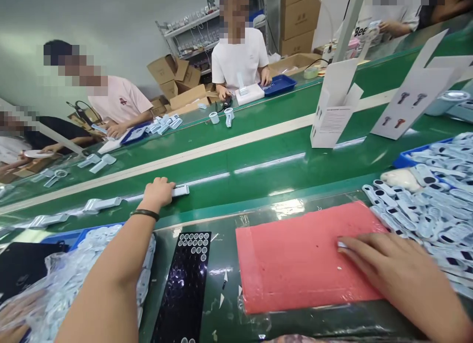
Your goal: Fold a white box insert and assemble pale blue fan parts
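My left hand (158, 192) reaches out over the green belt, its fingers closed round a light blue plastic part (181, 190) whose end sticks out to the right. Over the red mat (288, 259), my right hand (388, 264) has thumb and fingers pinched together. A small whitish piece (342, 244) shows at those fingertips; its kind is too small to tell. Between the two arms lies a black sheet (183, 284) with round, clear-looking stickers (194, 237) near its top edge. More light blue parts (101, 204) rest on the belt left of my left hand.
Light blue pieces with dark ovals (443, 200) are heaped at the right. A plastic-covered heap of light blue parts (92, 254) lies beneath my left forearm. White printed boxes (332, 109) stand on the belt (258, 160). Across it, co-workers sit near blue trays (280, 85).
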A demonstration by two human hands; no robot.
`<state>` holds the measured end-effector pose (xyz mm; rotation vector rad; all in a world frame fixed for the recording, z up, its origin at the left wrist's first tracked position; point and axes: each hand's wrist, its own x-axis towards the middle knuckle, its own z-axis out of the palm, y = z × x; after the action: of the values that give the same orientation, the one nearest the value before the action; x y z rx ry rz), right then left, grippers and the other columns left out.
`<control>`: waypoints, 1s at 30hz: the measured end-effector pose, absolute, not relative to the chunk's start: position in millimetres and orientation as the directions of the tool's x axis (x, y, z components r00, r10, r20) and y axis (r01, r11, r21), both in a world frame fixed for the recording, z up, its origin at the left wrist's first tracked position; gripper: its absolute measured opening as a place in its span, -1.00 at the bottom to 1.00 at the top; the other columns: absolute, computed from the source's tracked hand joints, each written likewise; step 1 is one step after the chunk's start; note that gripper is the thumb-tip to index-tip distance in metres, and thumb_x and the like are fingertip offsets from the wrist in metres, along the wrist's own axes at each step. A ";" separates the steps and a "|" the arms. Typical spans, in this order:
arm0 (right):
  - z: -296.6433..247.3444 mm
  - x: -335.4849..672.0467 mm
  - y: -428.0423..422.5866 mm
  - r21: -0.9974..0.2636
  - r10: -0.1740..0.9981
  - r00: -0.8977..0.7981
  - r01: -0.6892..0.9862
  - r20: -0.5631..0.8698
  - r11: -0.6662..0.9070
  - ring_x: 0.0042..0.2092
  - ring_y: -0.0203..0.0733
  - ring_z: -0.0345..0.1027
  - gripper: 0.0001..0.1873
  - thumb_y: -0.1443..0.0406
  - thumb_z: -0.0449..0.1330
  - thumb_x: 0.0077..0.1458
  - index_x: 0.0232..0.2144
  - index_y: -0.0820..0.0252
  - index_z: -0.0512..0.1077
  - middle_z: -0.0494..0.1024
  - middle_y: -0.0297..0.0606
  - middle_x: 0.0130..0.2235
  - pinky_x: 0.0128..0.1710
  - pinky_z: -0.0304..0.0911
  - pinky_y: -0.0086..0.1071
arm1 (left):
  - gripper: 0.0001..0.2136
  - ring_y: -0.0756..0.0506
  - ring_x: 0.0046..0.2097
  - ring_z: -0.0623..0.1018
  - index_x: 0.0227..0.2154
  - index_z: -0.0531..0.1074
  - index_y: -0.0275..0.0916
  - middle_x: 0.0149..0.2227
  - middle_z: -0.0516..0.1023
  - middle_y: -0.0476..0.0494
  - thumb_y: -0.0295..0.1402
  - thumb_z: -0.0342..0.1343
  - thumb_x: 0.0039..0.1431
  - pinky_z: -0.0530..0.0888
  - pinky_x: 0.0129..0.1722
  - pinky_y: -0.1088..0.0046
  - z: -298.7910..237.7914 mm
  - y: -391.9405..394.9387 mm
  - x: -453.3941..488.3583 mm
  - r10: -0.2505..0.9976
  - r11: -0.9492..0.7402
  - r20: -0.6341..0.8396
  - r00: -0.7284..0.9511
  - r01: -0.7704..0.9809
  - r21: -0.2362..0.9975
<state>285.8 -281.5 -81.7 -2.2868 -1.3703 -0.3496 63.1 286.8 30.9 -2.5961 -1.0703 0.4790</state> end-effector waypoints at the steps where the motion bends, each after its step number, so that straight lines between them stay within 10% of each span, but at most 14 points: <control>1: -78.0 280.3 -275.2 -0.234 0.792 0.438 0.898 0.425 -0.372 -0.26 0.01 0.39 -0.55 -0.01 -0.06 0.38 -0.16 -0.04 0.58 0.55 -0.17 -0.24 -0.25 0.22 -0.07 | -0.65 -0.48 0.12 0.32 -0.07 0.49 -0.32 0.00 0.39 -0.52 -0.38 0.17 0.05 0.37 -0.02 -0.02 34.5 279.4 61.2 0.718 -0.674 -0.157 0.679 0.620 -0.402; 8: -80.6 265.7 -285.8 -0.284 0.848 0.355 0.924 0.393 -0.256 0.01 0.07 0.39 -0.56 0.05 0.02 0.37 0.18 0.02 0.38 0.47 -0.12 0.10 -0.01 0.30 -0.03 | -0.65 -0.33 -0.01 0.42 0.01 0.36 -0.22 -0.05 0.40 -0.31 -0.22 0.10 0.19 0.42 -0.15 0.21 55.2 163.9 62.9 0.601 -0.757 -0.023 0.799 0.560 -0.336; 16: -59.8 275.6 -286.1 -0.379 0.801 0.466 0.866 0.377 -0.326 -0.16 -0.01 0.47 -0.74 0.12 0.04 0.39 -0.14 0.11 0.45 0.57 -0.21 -0.17 -0.16 0.35 -0.13 | -0.66 -0.32 -0.14 0.41 0.02 0.42 -0.18 -0.18 0.45 -0.30 -0.32 0.23 0.18 0.35 -0.25 0.17 31.8 -34.5 115.1 0.062 -0.987 0.052 0.997 0.069 -0.148; 22: -21.7 265.8 -253.4 -0.560 0.834 0.435 0.806 0.338 -0.193 -0.14 -0.06 0.47 -0.79 0.28 0.02 0.38 -0.04 0.14 0.40 0.56 -0.21 -0.14 -0.17 0.36 -0.18 | -0.62 -0.30 -0.07 0.41 0.02 0.42 -0.16 -0.09 0.45 -0.25 -0.23 0.29 0.15 0.40 -0.11 0.11 -0.8 -47.0 112.2 0.072 -0.978 0.027 0.997 0.065 0.199; 30: -20.4 231.3 -212.8 -0.464 0.900 0.288 0.879 0.328 -0.112 -0.22 0.00 0.43 -0.84 0.37 0.08 0.27 -0.17 0.27 0.45 0.53 -0.17 -0.26 -0.22 0.35 -0.12 | -0.66 -0.25 0.05 0.42 0.03 0.38 -0.16 0.00 0.47 -0.22 -0.22 0.22 0.23 0.36 0.07 0.13 -1.8 -37.4 110.7 0.034 -0.829 0.190 0.981 -0.079 0.554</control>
<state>231.3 -212.8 -20.4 -1.9817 -1.5856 0.0466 110.7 -37.4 -1.8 -3.7155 0.0463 -0.3752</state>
